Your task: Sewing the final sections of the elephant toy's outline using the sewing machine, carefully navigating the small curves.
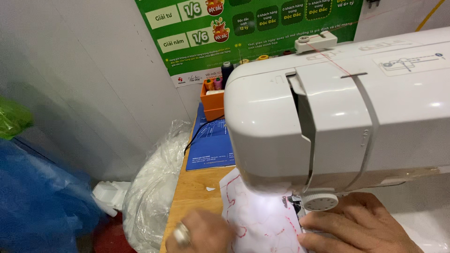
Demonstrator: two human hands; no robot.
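bare hands, left hand (pixel 199 233) wearing chunky ring (pixel 181 234)

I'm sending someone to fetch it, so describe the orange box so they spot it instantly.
Start at the white sewing machine and look behind its left end, against the wall. The orange box sits on a blue booklet, holding thread spools: the only orange thing there.

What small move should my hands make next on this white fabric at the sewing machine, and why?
Probably ease the fabric a little further under the machine. Both hands lie flat on it, left hand at its left edge, right hand beside the needle area, and the red stitching wanders on.
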